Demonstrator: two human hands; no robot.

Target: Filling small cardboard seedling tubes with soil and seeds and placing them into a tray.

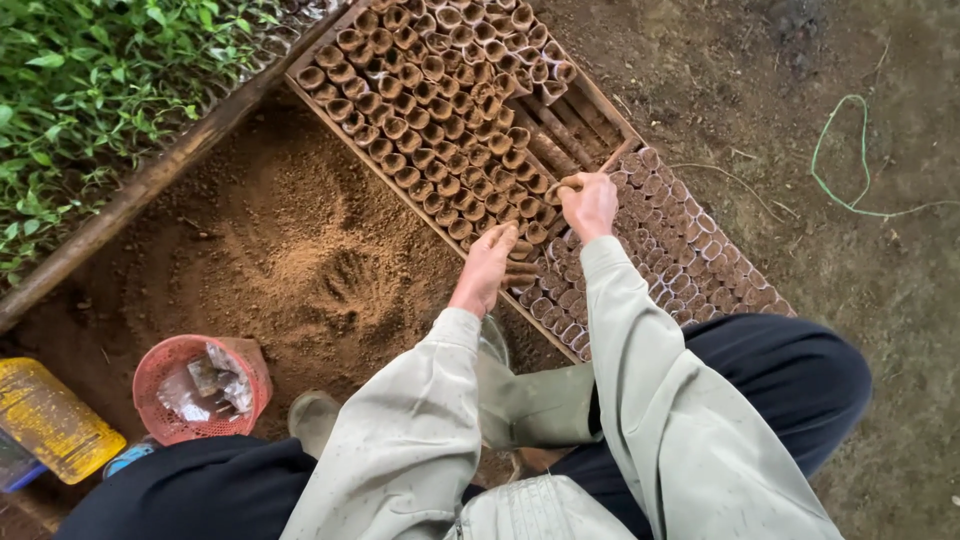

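Observation:
A long wooden frame on the ground is packed with several small soil-filled tube pots. My left hand reaches into the frame's near side and grips a lying tube pot. My right hand is a little farther in, pinching the top of another tube pot beside a gap where some pots lie on their sides. Both arms wear pale grey sleeves.
A heap of loose brown soil lies left of the frame. A pink mesh basket holding clear plastic stands near my knee, with a yellow container beside it. Green seedlings grow beyond a wooden beam. A green string lies at right.

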